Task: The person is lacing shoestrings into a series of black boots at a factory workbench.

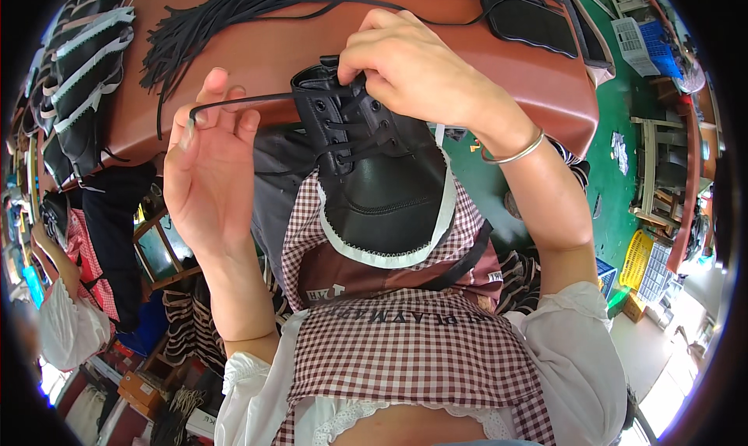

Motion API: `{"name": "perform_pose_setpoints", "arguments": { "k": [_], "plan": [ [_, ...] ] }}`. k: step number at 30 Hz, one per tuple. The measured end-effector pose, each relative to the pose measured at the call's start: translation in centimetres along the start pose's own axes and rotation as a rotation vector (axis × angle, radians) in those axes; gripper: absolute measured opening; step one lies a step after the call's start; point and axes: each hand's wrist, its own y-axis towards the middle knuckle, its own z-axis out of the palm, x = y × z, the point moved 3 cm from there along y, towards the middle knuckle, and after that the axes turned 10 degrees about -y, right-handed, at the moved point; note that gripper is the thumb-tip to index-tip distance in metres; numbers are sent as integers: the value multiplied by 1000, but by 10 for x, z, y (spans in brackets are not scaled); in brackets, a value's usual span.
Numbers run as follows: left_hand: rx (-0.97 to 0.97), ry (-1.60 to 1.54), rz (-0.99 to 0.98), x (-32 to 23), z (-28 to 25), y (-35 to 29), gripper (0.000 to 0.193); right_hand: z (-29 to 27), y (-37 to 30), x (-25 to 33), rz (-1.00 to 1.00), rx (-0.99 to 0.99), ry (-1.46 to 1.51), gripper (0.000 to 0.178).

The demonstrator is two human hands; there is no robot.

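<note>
Two bare hands work a black leather shoe upper [382, 189] held over the lap, above a checked apron [413, 352] with a lace-trimmed lower hem. Nearest the body, the upper's rounded toe end, edged in pale zigzag-cut lining, points back toward the wearer; its long axis runs from there away toward the near edge of the brown table [312, 56], where the eyelet rows and collar lie. The left hand [206, 173] is raised beside the upper on its left, palm turned up, thumb and fingertips pinching a black lace [249, 99] that stretches taut and nearly level to the top eyelets. The right hand [405, 64] sits directly on the collar, farther out than the left, its fingers curled shut around the lacing at the uppermost eyelets; a thin metal bangle [514, 154] circles that wrist. The right hand is therefore the one in contact with the upper, while the left holds only the free lace end, off to the side. Beyond the hands, a loose bundle of black laces [234, 14] spreads across the far left part of the table, a flat black piece [530, 21] lies toward its far right corner, and a stack of further black uppers [86, 80] with pale trim lines its left edge. A green floor [623, 95] shows past the table's right edge.
</note>
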Motion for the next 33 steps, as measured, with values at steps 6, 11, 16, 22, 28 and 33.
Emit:
{"name": "perform_pose_setpoints", "arguments": {
  "k": [6,11,16,22,28,33],
  "plan": [
    [-45,74,-16,-1,1,4,18,-5,18,1,64,177,81,23],
    [58,56,-6,8,21,19,20,-16,45,29,172,190,616,22],
    [297,1555,284,46,21,13,26,-19,46,9,683,401,958,13],
    [33,1629,220,48,2,-2,33,6,14,13,201,-67,354,12],
    [-58,1048,186,56,-22,-11,33,29,-4,38,77,-114,-7,7],
    [-65,1153,189,53,-14,-14,33,34,-5,44,66,-152,-70,12]
  ]
}}
